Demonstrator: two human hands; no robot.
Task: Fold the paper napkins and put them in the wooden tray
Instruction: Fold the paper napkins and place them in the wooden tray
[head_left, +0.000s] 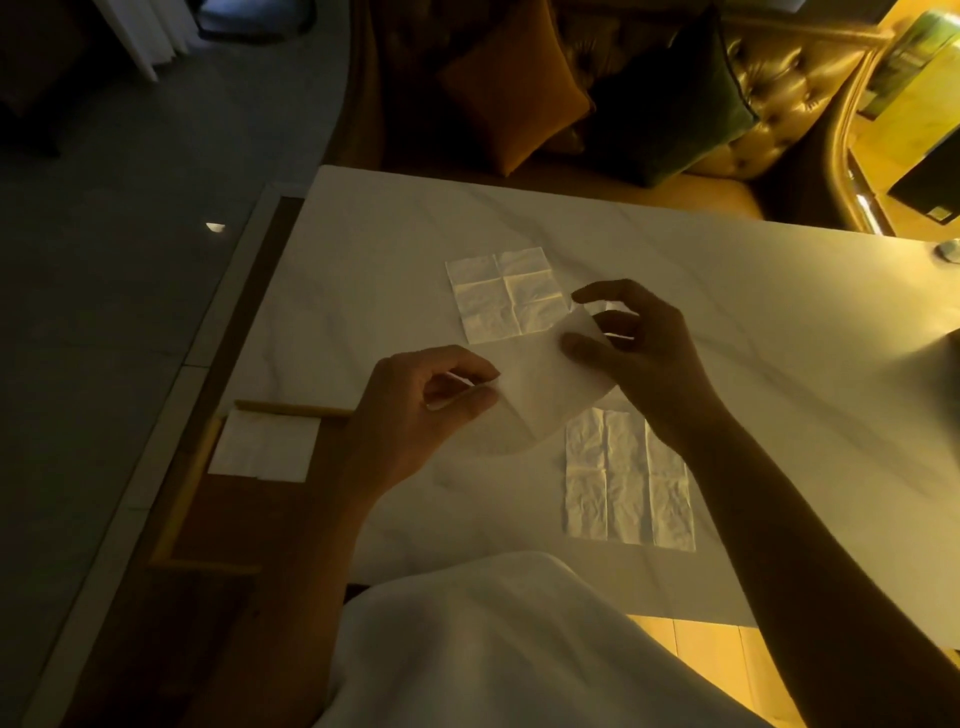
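Both my hands hold one white paper napkin (540, 384) above the table. My left hand (415, 415) pinches its left edge and my right hand (639, 353) pinches its upper right corner. A second napkin (506, 293) lies unfolded and flat behind it. A third unfolded napkin (628, 478) lies flat near the front, partly under my right wrist. At the table's left edge stands the wooden tray (182, 499), and a folded white napkin (265, 452) rests in its far end.
The white marble table (779, 364) stretches to the right. A sofa with an orange cushion (511, 88) and a dark green cushion (675, 98) stands behind the table. My white garment (493, 649) covers the near edge.
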